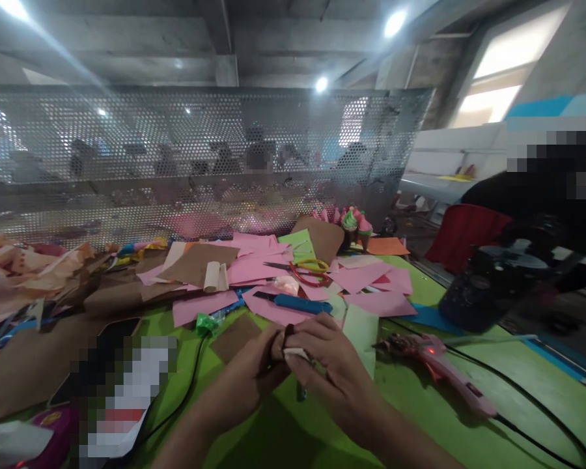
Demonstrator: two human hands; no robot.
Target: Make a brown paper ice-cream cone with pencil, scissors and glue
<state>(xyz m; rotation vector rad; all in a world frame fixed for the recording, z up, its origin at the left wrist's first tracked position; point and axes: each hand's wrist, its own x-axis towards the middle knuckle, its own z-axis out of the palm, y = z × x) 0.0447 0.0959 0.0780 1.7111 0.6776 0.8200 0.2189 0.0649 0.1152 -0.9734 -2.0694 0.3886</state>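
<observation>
In front of my chest, over the green table, my left hand (256, 365) and my right hand (329, 361) are closed together around a small brown rolled piece (277, 346), seemingly paper. A whitish edge (297, 354) shows under the fingers of my right hand. My fingers cover most of the piece. Just beyond my hands lies a blue utility knife (303, 303) on pink paper (254, 267). Scissors with red and yellow handles (312, 270) rest behind it. To the right, a pink hot glue gun (442, 361) with a lit red light lies on the tabletop.
A perforated metal screen (200, 163) stands behind the papers. Small ice-cream-cone crafts (354, 225) sit at the back. A phone (100, 355) and crumpled paper (39, 273) are at left. A black cable (193, 378) crosses the green table (527, 391). A dark bin (483, 286) stands right, near a person.
</observation>
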